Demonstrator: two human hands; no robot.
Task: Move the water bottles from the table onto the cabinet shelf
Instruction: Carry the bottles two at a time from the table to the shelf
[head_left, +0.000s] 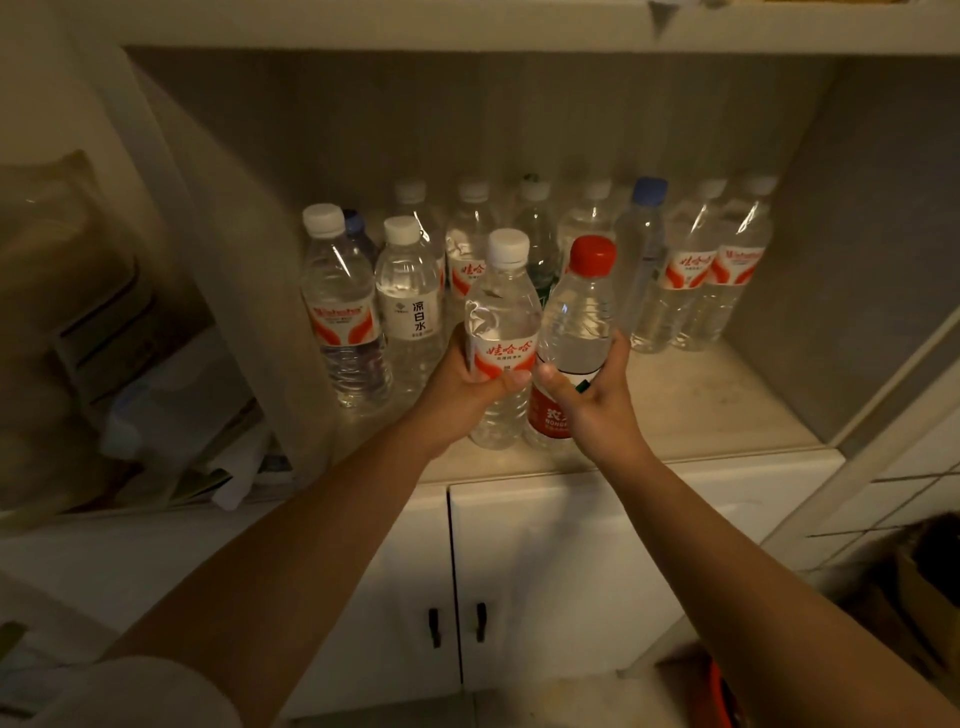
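At frame centre, the left hand (470, 382) grips a white-capped bottle (504, 332), fingers wrapped behind; the right hand (592, 400) clamps a red-capped bottle (574, 332) above the shelf (701, 410).

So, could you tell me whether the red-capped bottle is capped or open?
Capped: the red cap sits on the neck of the red-capped bottle, which the right hand grips.
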